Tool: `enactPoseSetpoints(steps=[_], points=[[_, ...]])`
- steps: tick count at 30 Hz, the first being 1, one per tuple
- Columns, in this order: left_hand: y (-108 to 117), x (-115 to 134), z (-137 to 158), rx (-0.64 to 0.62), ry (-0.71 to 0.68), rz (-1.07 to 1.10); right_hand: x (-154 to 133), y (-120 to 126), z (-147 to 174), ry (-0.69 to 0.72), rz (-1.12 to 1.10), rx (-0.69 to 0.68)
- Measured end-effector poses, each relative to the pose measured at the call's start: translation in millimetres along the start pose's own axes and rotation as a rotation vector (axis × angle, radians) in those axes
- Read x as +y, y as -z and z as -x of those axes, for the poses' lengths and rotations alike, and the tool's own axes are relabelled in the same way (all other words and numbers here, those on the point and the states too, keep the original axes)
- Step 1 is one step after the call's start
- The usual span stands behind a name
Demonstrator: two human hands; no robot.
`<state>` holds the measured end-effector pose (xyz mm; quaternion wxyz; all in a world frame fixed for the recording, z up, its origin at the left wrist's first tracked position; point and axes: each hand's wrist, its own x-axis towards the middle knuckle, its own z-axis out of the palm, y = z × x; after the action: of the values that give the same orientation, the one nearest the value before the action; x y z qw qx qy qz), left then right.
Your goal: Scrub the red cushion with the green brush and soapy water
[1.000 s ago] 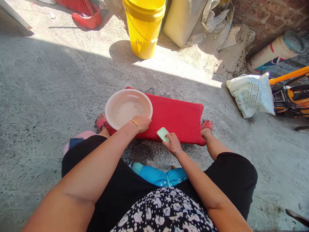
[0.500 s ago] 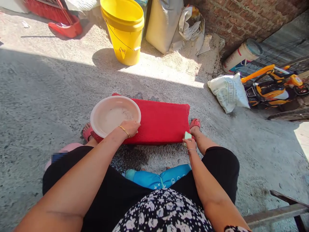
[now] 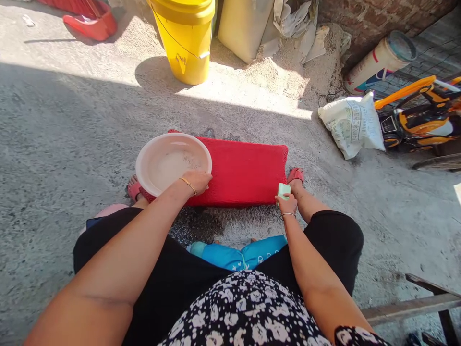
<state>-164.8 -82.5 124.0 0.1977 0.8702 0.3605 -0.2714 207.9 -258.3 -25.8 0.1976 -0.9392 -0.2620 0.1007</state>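
Note:
A pale pink basin (image 3: 144, 168) with cloudy water stands on the left end of a red cloth-covered board or bench (image 3: 248, 173). My left hand (image 3: 197, 182) is closed on the basin's near right rim, with some fingers hidden. At the cloth's near right corner, my right hand (image 3: 287, 204) grips a small pale green block (image 3: 284, 189). I cannot tell whether that block is soap or a brush. The red cloth looks smooth on top, and the ground along its near side is wet.
Beyond the cloth stand a yellow bucket (image 3: 185, 43) and a pale sack (image 3: 243, 29). A printed white sack (image 3: 353, 122) leans by an orange-and-black toy vehicle (image 3: 414, 120). A red dustpan (image 3: 93, 26) lies far left, a wooden frame (image 3: 406, 310) near right.
The view has shifted slightly, so the scene sits higher in the picture. My right hand has turned the green block, showing more of its flat face. My left hand stays at the basin rim.

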Motion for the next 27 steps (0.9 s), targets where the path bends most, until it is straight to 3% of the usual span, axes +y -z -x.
enactPoseSetpoints(steps=[10,16,19,24,27], points=[[1.8,0.0,-0.7,-0.004,0.013,0.007,3.0,4.5,1.1,-0.047,-0.021,-0.019],[3.0,0.9,1.5,-0.007,0.020,0.019,-6.0,-17.8,26.3,-0.042,-0.023,-0.052],[2.5,0.5,2.6,-0.020,0.028,0.025,-0.9,-18.5,29.5,-0.107,-0.027,-0.037],[3.7,-2.2,7.7,0.027,0.014,0.015,12.8,0.2,20.0,-0.242,-0.015,0.053],[8.5,-3.0,14.4,0.063,0.024,0.027,-4.4,-8.3,28.8,-0.159,-0.023,0.011]])
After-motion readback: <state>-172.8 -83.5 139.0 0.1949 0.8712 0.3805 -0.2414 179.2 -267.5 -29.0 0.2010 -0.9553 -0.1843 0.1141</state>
